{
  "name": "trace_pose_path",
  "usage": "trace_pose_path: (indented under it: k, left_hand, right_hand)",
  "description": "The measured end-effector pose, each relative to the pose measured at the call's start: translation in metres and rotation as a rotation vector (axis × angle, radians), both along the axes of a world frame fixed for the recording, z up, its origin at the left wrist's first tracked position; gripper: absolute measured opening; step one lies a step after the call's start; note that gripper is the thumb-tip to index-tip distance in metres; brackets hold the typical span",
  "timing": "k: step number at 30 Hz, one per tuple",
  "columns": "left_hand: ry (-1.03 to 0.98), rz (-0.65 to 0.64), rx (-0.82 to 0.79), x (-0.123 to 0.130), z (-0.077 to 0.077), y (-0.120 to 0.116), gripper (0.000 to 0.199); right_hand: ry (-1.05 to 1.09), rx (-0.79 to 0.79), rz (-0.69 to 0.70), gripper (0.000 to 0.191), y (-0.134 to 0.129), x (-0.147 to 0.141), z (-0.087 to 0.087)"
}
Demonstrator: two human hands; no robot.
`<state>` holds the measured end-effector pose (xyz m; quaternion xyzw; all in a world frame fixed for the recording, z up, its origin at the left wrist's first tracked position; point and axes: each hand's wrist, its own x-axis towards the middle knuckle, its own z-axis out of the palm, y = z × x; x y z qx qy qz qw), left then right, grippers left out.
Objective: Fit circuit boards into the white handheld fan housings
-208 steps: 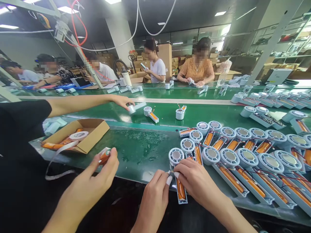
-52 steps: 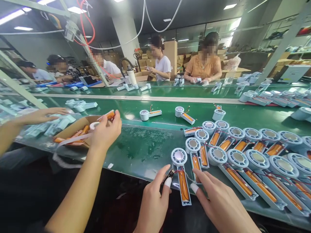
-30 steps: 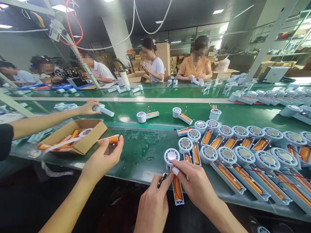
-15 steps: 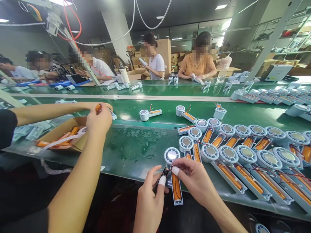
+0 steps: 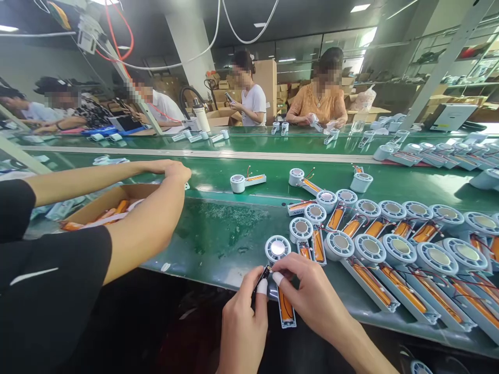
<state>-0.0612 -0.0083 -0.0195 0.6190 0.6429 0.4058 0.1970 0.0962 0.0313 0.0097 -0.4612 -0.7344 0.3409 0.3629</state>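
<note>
My left hand (image 5: 245,322) pinches a small black circuit board (image 5: 261,280) between its thumb and fingers, the thumb wearing a white finger cot. At the board's upper end, my right hand (image 5: 315,293) closes its white-capped thumb against the fingers. The small wire connector in that pinch is mostly hidden. Just beyond both hands lies a pale blue handheld fan (image 5: 277,249), face up at the bench edge. Its open handle shows an orange battery (image 5: 287,307), partly covered by my right hand.
Rows of similar open fans (image 5: 370,250) fill the right side. Several more lie on the green conveyor (image 5: 218,166). From the left, a co-worker's arms (image 5: 156,228) reach over a cardboard box (image 5: 89,208) of orange batteries. More people sit or stand across the line.
My hands have drawn closer together at the board's end, the left fingers more closed around it. The co-worker's near arm has swung forward over the box toward the conveyor.
</note>
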Motion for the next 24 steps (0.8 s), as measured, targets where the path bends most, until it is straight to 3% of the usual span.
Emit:
trace_pose_path:
  k: [4, 8, 15, 21, 24]
  left_hand:
    - [-0.077, -0.049, -0.012, 0.004, 0.009, 0.001, 0.034]
    - [-0.153, -0.126, -0.079, 0.005, 0.019, 0.003, 0.031]
    - [-0.123, -0.151, -0.01, 0.003, 0.017, 0.007, 0.025]
    - [-0.321, -0.086, -0.353, 0.006, 0.021, 0.007, 0.038]
    - [-0.41, -0.078, -0.431, 0.007, 0.024, 0.008, 0.043]
  right_hand:
    - [-0.023, 0.124, 0.021, 0.02, 0.0, 0.002, -0.008]
    - [0.007, 0.151, 0.05, 0.021, 0.001, 0.004, -0.011]
    - [-0.104, 0.159, 0.124, 0.024, 0.0, 0.007, -0.011]
    - [-0.127, 0.162, 0.149, 0.024, 0.0, 0.01, -0.008]
    - [-0.146, 0.181, 0.16, 0.023, -0.001, 0.01, -0.007]
